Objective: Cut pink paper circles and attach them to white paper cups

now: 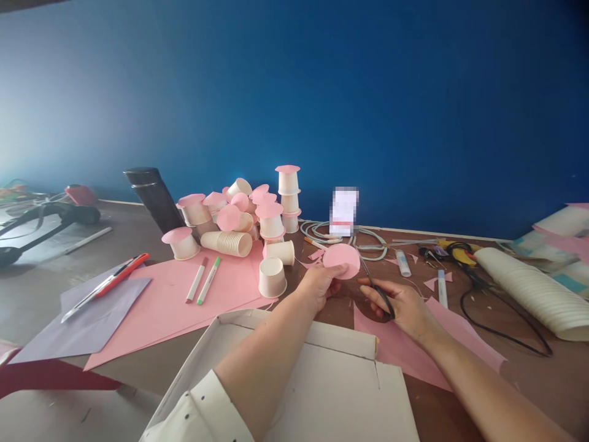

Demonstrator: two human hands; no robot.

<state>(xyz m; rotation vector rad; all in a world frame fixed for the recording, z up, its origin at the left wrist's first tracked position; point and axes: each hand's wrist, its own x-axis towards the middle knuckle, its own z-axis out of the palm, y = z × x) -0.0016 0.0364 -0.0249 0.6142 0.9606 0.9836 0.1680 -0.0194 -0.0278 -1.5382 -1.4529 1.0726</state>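
Standing by the brown surface (529, 374), I see the person's left hand (319, 283) closed on a pink paper disc (343, 259), with the fingers pinching its near left edge so that the disc stands up above the surface, around the middle of the scene. The right hand (405, 307) is just to the right of it and is closed around the handles of dark scissors (378, 288). Their thin blades point far and left, up to the right edge of the disc; I cannot tell if the blades are apart or together. Under the right hand lies a cut pink sheet (414, 350). Near the person, below both arms, there is an open white cardboard box (340, 393). To the left a large pink sheet (170, 301) carries two markers (202, 280), and beside it lies a purple sheet (87, 319) with a red cutter (108, 283) on top. Farther, in front of the blue wall (322, 92), is a heap of small white cups (239, 215), many with pink discs on them, and one cup (272, 277) stands upside down alone just left of the left hand. A black flask (154, 197) stands left of the heap. At the right a long stack of white cups (529, 285) lies on its side, with a black cable (497, 319) looping near it.
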